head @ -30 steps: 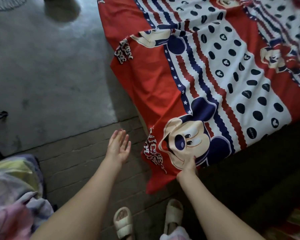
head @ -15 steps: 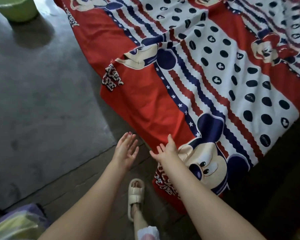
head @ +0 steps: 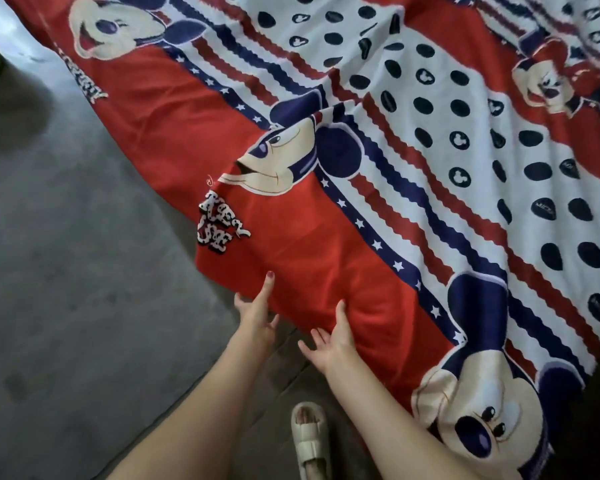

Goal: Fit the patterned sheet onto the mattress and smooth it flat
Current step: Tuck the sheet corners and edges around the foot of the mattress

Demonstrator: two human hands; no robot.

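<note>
The sheet (head: 378, 202) is spread over the mattress, which is fully hidden under it, and fills the upper right of the view; its red border hangs over the near side edge down toward the floor (head: 66, 289). Coverage looks largely done, judged from how the cloth lies. Left to do, as judged: the hanging border is not seen tucked, and ripples and folds are visible across the dotted middle and near the striped band, so smoothing is unfinished. Corners are out of view, so their fit cannot be told. The left hand (head: 255, 315) is laid at the lower edge of the red border, fingers loosely spread, one fingertip on the cloth, nothing pinched. The right hand (head: 331, 341) is set just beside it, palm against the hanging cloth, fingers apart, no pinch seen. Counts: one sheet, two hands, both bare forearms in view, one sandal (head: 309, 441) on one foot below the hands. Four printed mouse faces are counted on the visible cloth, two lettering patches on the red border. A green object is cut off at the far left edge, unidentified.
</note>
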